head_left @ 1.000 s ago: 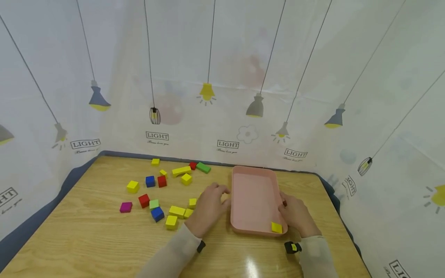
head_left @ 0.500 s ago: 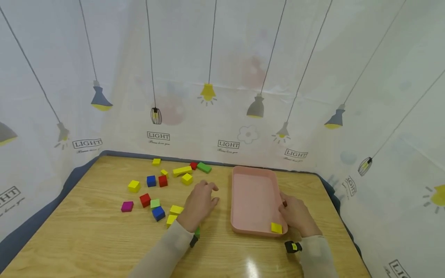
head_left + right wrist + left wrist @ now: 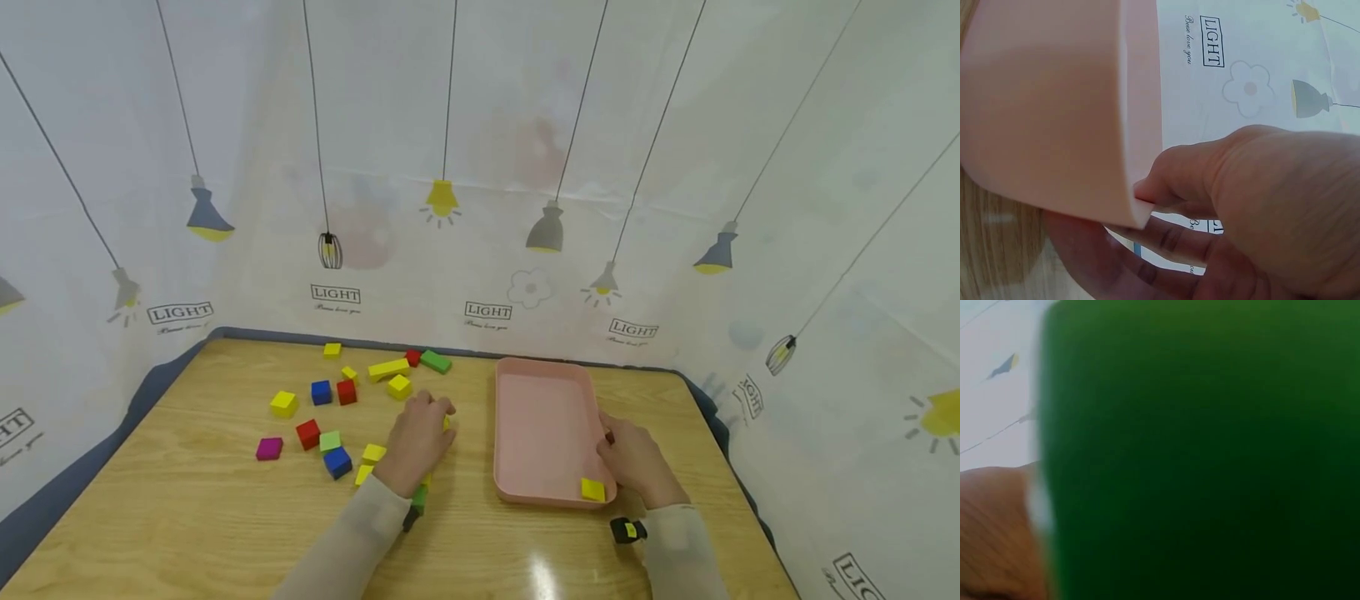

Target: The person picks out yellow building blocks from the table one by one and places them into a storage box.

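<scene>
In the head view my left hand point(image 3: 418, 437) is among the blocks left of the tray. A small yellow block point(image 3: 446, 422) shows between its thumb and fingertips, mostly hidden by the hand. A green block point(image 3: 1210, 456) fills most of the left wrist view, right by the camera; in the head view its green edge point(image 3: 420, 498) shows beside the wrist. My right hand point(image 3: 633, 458) grips the right rim of the pink tray point(image 3: 497, 433); the right wrist view has the thumb on the wall and the fingers beneath. One flat yellow block point(image 3: 592, 489) lies in the tray's near right corner.
Several loose blocks are spread over the wooden table point(image 3: 187, 517) at the left, among them a blue block point(image 3: 337, 462), a red block point(image 3: 308, 434) and a magenta block point(image 3: 269, 448). Farther back lies a green block point(image 3: 436, 361). A printed curtain point(image 3: 405, 275) borders the table.
My left hand has moved left from beside the tray to the blocks, and a yellow block now shows at its fingertips. The right hand stays on the tray.
</scene>
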Available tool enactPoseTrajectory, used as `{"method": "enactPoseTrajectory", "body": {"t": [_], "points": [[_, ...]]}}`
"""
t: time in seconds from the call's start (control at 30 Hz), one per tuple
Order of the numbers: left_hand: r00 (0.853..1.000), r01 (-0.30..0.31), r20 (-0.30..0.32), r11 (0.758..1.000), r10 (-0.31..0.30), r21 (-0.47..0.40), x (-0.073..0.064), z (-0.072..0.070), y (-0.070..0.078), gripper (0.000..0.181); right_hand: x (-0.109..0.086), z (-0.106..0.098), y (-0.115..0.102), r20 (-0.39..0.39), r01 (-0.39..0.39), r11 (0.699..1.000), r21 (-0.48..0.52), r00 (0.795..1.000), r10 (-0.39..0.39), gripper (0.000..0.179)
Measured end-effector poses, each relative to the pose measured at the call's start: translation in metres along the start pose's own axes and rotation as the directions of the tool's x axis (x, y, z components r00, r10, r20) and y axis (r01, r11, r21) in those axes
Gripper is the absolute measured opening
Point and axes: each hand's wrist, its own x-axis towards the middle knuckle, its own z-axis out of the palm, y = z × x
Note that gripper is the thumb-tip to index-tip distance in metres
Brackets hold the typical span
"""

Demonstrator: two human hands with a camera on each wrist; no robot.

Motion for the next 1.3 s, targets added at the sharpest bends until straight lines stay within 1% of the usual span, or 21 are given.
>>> {"method": "enactPoseTrajectory", "body": {"t": [0.23,0.37,0.43,0.67,0.9,1.03,1.07,1.17,1.27,1.3], "points": [[1.0,0.017,0.02,1.0,-0.017,0.022,0.0018,0.0024,-0.0022,0.029,-0.0004,0.0007,0.0007,0.001,-0.007,1.0,-0.001,1.0,0.007,0.063],[0.999,0.017,0.028,0.999,-0.018,0.041,0.0035,0.0051,-0.0043,0.028,-0.0015,0.0008,-0.0002,0.012,-0.022,1.0,0.014,1.0,0.022,0.064],[0.999,0.013,0.029,0.999,-0.014,0.044,0.0042,0.0066,-0.0053,0.029,-0.0021,0.0013,0.0004,0.009,-0.022,1.0,0.007,1.0,0.022,0.063],[0.999,0.01,0.034,1.0,-0.011,0.022,0.0033,0.0048,-0.0046,0.027,-0.0032,0.0011,-0.0008,-0.005,-0.011,1.0,-0.015,1.0,0.011,0.062],[0.999,0.017,0.04,1.0,-0.018,0.017,0.0005,0.0019,-0.0039,0.023,-0.0038,0.001,-0.0036,0.001,0.001,1.0,0.022,1.0,-0.001,0.062],[0.999,0.009,0.035,1.0,-0.009,0.009,-0.0016,-0.0004,-0.0029,0.02,-0.0029,0.0011,-0.0047,0.006,0.003,1.0,0.014,1.0,-0.003,0.062],[1.0,-0.006,0.022,1.0,0.005,0.014,-0.0011,0.0022,-0.0053,0.02,-0.0026,0.0014,-0.0051,0.003,0.001,1.0,0.011,1.0,-0.001,0.062],[1.0,-0.011,0.02,1.0,0.011,0.006,-0.001,0.0024,-0.0054,0.019,-0.0021,0.0013,-0.0047,0.002,0.002,1.0,0.006,1.0,-0.002,0.062],[1.0,0.001,0.031,1.0,-0.001,-0.005,0.0005,0.0041,-0.0057,0.018,-0.0018,0.0007,-0.004,0.004,0.0,1.0,0.002,1.0,0.0,0.062],[0.999,0.016,0.044,1.0,-0.015,-0.015,0.0005,0.002,-0.0035,0.018,-0.0016,0.0003,-0.0038,0.007,-0.003,1.0,0.003,1.0,0.003,0.062]]}}
